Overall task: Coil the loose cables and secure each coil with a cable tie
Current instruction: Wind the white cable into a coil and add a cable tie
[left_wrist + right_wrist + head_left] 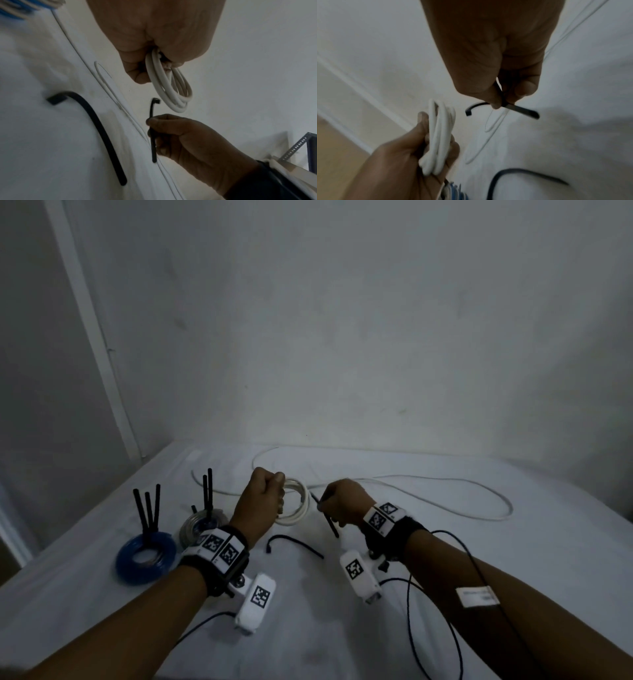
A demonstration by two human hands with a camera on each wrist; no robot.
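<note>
We've got the springy white cable coil point(295, 501) clenched in our left hand point(262, 501) above the bench point(445, 559), right hand point(342, 501) pinching a stiff black cable tie point(327, 517) mid-strap, so probably grip near its tail to thread it.

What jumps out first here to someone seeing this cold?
The two hands mid-table: the left hand grips a white cable coil and the right hand pinches a black cable tie just beside it, not yet around it. At the table's left, a blue coil already bristles with upright black ties.
</note>
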